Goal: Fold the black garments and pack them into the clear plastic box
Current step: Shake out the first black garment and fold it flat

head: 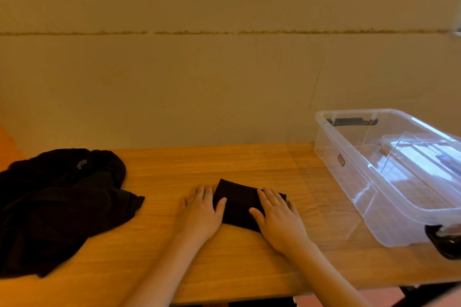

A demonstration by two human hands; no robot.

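Over on the right, the clear box (389, 172) sits open on the table (224, 269), no clothes inside. Midway along, a folded garment (239, 204) lies flat between both hands: left hand (200, 212) flat at its left edge, right hand (279, 217) pressing its right end, fingers straight. A black pile (57, 204) lies far left.

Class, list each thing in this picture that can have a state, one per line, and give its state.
folded black garment: folded small, flat on the table
left hand: open, pressing the garment's left edge
right hand: open, flat on its right side
pile of black garments: unfolded, crumpled
clear plastic box: open, no garments inside
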